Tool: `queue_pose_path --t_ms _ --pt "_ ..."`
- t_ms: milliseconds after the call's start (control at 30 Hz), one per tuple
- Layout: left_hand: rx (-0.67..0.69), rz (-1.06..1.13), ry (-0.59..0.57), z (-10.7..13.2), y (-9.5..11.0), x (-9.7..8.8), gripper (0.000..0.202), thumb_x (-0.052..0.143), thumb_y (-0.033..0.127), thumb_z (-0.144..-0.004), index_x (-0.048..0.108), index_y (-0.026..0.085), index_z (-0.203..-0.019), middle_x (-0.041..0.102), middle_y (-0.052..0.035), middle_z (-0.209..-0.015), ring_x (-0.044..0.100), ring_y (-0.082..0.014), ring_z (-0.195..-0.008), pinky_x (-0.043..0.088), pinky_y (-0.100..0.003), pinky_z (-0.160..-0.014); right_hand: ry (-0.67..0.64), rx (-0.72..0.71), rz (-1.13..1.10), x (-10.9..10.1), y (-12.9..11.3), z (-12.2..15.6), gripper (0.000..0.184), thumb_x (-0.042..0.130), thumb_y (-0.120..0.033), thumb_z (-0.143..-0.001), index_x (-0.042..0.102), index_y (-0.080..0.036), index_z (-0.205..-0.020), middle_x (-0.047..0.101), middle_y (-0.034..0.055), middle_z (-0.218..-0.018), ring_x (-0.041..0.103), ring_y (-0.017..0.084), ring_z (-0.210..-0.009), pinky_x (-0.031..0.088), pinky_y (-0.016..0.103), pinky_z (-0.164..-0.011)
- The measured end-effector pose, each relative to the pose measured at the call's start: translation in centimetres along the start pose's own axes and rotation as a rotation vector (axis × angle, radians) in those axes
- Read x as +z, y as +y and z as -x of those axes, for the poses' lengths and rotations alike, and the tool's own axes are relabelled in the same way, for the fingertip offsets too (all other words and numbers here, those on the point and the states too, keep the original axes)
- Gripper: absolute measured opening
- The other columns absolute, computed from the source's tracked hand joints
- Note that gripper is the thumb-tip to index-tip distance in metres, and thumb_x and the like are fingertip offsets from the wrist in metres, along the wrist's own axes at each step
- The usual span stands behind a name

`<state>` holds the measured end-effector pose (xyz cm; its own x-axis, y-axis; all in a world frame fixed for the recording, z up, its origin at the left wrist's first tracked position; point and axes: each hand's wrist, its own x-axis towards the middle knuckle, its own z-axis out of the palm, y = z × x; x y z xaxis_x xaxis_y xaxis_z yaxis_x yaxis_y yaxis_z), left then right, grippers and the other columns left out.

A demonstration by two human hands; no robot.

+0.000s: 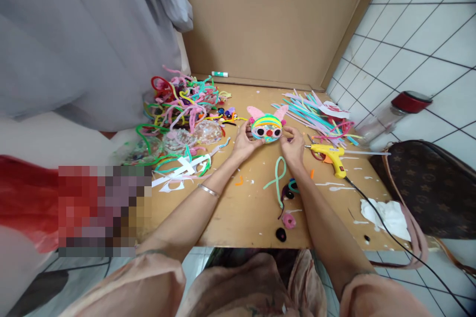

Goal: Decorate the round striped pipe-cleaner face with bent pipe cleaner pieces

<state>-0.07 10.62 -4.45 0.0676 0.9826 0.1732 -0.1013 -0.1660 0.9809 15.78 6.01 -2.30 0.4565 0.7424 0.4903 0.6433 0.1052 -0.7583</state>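
Observation:
A round pipe-cleaner animal face (pixel 267 123) is held upright above the middle of the table. It has pink ears, striped yellow, green and blue bands, big black-and-white eyes and a red nose. My left hand (pixel 244 143) grips its left side, thumb along the lower edge. At its right edge, the bent fingers of my right hand (pixel 293 147) close against it; the fingertips are partly hidden. Below my right hand lies a looped mint-green pipe cleaner (pixel 277 178). Close to my right wrist rests a yellow hot glue gun (pixel 329 154).
Tangled pipe cleaners (pixel 186 101) and clear plastic balls (pixel 208 131) pile up at left, with white paper scraps (pixel 186 166) in front. Straight pipe cleaners (pixel 305 111) lie back right. A bottle (pixel 394 114), brown bag (pixel 431 188), tissue (pixel 386 218) and the gun's cord (pixel 375 213) occupy the right.

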Motion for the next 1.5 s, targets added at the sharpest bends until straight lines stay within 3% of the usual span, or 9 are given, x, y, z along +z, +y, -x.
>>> queue_pose_path --t_ms 133,333,567,733,1000,1167,1333,1500 --pt "0.003 0.001 0.006 -0.1 -0.1 0.0 0.101 0.091 0.025 -0.048 0.045 0.019 -0.138 0.054 -0.0123 -0.123 0.064 -0.0218 -0.098 0.056 -0.033 -0.082 0.000 0.023 -0.029 0.0 0.1 -0.1 0.037 0.053 -0.025 -0.073 0.064 -0.019 -0.108 0.071 0.0109 -0.113 0.064 0.024 -0.095 0.049 0.042 -0.092" --pt "0.017 0.019 0.028 -0.1 -0.2 -0.2 0.095 0.091 0.026 -0.049 0.049 0.020 -0.134 0.051 -0.0128 -0.127 0.062 -0.0224 -0.102 0.057 -0.033 -0.083 0.008 -0.006 -0.021 0.0 0.2 -0.1 0.038 0.052 -0.024 -0.072 0.064 -0.017 -0.107 0.070 0.0122 -0.112 0.063 0.023 -0.094 0.049 0.040 -0.091" --pt "0.037 0.024 0.052 -0.1 -0.2 -0.3 0.085 0.085 0.019 -0.055 0.049 0.020 -0.131 0.054 -0.0108 -0.121 0.061 -0.0206 -0.101 0.056 -0.032 -0.084 0.181 -0.129 0.099 -1.0 -1.4 0.3 0.032 0.045 -0.016 -0.073 0.065 -0.022 -0.097 0.068 0.0083 -0.107 0.059 0.027 -0.109 0.041 0.047 -0.102" --pt "0.084 0.001 0.081 -0.1 0.2 -0.5 0.066 0.072 0.011 -0.061 0.053 0.019 -0.123 0.056 -0.0070 -0.112 0.059 -0.0164 -0.093 0.053 -0.031 -0.085 0.247 -0.213 0.096 -1.7 -2.6 0.6 0.028 0.043 -0.015 -0.075 0.064 -0.023 -0.093 0.069 0.0071 -0.107 0.058 0.026 -0.110 0.041 0.046 -0.101" --pt "0.163 -0.086 0.306 0.4 1.3 -1.2 0.029 0.056 0.009 -0.067 0.058 0.019 -0.094 0.059 -0.0015 -0.092 0.054 -0.0125 -0.079 0.046 -0.025 -0.077 0.220 -0.209 0.101 -1.6 -2.7 0.9 0.025 0.043 -0.014 -0.075 0.065 -0.023 -0.084 0.070 0.0065 -0.096 0.059 0.026 -0.100 0.040 0.044 -0.097" --pt "0.217 -0.060 0.388 0.3 1.5 -1.4 0.019 0.054 0.011 -0.069 0.054 0.020 -0.085 0.044 0.0047 -0.069 0.044 -0.0104 -0.064 0.039 -0.021 -0.064 0.086 -0.336 0.119 -1.0 -2.3 1.4 0.022 0.043 -0.011 -0.078 0.061 -0.023 -0.072 0.066 0.0026 -0.074 0.060 0.021 -0.080 0.038 0.038 -0.085" --pt "0.360 -0.083 0.348 0.9 2.3 -1.1 0.013 0.058 0.017 -0.073 0.052 0.020 -0.085 0.039 0.0060 -0.066 0.039 -0.0094 -0.059 0.036 -0.020 -0.060 0.037 -0.576 0.204 -0.7 -3.1 2.3 0.020 0.045 -0.006 -0.075 0.054 -0.023 -0.069 0.064 0.0021 -0.071 0.057 0.020 -0.075 0.035 0.034 -0.077" --pt "0.464 -0.127 0.207 2.9 4.1 0.2 0.015 0.062 0.022 -0.076 0.055 0.019 -0.089 0.047 0.0037 -0.073 0.042 -0.0090 -0.061 0.037 -0.021 -0.059 0.042 -0.693 0.228 -0.8 -3.9 2.4 0.022 0.041 -0.004 -0.076 0.048 -0.023 -0.067 0.058 0.0027 -0.067 0.051 0.020 -0.070 0.032 0.034 -0.074"
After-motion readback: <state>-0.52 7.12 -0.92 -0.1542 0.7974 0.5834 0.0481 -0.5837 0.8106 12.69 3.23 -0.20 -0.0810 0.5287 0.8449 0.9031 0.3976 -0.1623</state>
